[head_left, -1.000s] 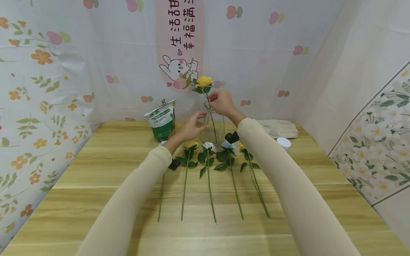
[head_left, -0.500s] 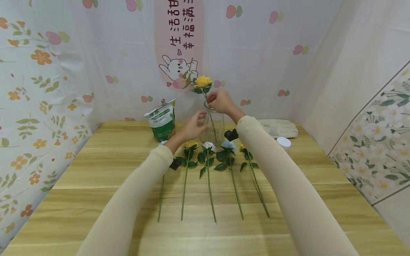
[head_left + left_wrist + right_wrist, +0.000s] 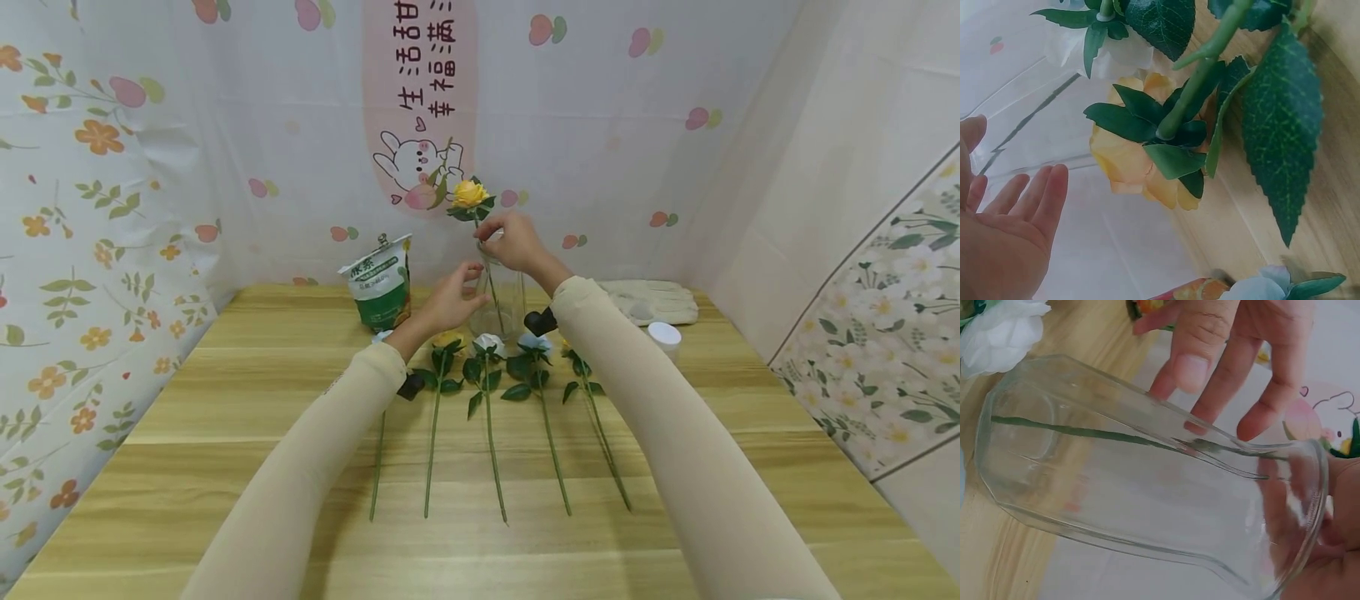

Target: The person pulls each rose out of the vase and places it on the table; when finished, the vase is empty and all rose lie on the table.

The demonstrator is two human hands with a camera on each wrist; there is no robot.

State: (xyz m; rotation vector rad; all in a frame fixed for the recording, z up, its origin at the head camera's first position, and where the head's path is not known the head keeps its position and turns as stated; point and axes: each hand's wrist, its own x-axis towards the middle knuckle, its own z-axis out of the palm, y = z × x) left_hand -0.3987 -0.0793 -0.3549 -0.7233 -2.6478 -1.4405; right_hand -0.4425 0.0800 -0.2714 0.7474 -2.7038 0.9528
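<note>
A clear glass vase [image 3: 512,298] stands upright at the back middle of the table, with the green stem of a yellow rose [image 3: 470,194] slanting down inside it. Over the vase mouth, my right hand [image 3: 519,242] pinches that stem just below the bloom and leaves. In the right wrist view the stem's lower end reaches near the base of the glass vase [image 3: 1129,500]. My left hand [image 3: 452,298] is at the vase's left side, its fingers spread and relaxed around the glass. The left wrist view shows the left hand [image 3: 1013,240] holding nothing, palm toward the vase.
In front of the vase lie several roses: a yellow one [image 3: 447,339], a white one [image 3: 490,344], a light blue one [image 3: 536,342] and others, stems toward me. A green-and-white pouch [image 3: 381,292] stands left; gloves [image 3: 660,302] and a white-lidded container [image 3: 664,335] are right.
My right hand has shifted slightly left over the vase mouth, and the yellow bloom has moved left and turned a little with it. The left hand stays nearly still.
</note>
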